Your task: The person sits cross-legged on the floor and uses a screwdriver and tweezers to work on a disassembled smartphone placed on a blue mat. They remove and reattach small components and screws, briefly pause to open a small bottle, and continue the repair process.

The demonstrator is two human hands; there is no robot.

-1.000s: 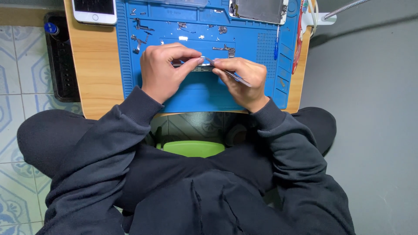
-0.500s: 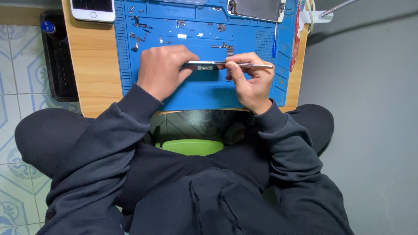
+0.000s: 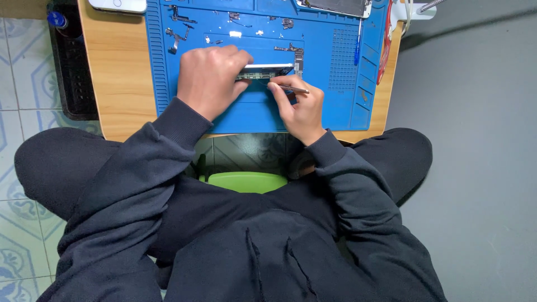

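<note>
Mid-step, probing work. Left hand (image 3: 208, 78) clamps a narrow metal phone frame (image 3: 263, 69) on edge at the blue mat's (image 3: 335, 106) centre. Right hand (image 3: 299, 106) pinches tweezers (image 3: 292, 88), tips at the frame's near side. Next move likely wants a steady frame and fine tip placement.
</note>
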